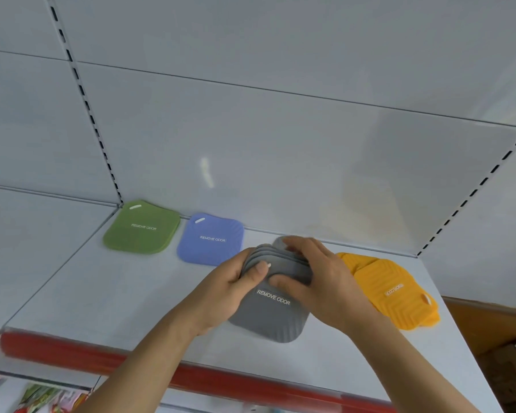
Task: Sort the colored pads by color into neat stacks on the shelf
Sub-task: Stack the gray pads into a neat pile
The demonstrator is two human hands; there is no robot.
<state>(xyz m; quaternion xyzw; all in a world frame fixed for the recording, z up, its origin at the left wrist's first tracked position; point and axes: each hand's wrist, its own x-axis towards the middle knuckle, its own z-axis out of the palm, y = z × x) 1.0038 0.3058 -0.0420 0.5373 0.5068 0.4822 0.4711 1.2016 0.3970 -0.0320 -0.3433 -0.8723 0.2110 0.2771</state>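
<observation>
Several grey pads (pixel 268 317), the top one printed "REMOVE ODOR", are fanned out in the middle of the white shelf (pixel 102 293). My left hand (pixel 236 287) grips their left edge with the thumb on top. My right hand (pixel 319 281) holds their right side, fingers curled over the far corner. A green pad (pixel 142 228) lies at the back left. A blue pad (pixel 210 239) lies beside it. Yellow pads (pixel 393 290) lie loosely overlapped at the right, partly behind my right hand.
The shelf's red front strip (pixel 72 353) runs along the near edge. Slotted uprights (pixel 87 108) stand at the back panel. A brown cardboard box (pixel 489 326) sits lower right. Packaged goods (pixel 42 394) show on the shelf below.
</observation>
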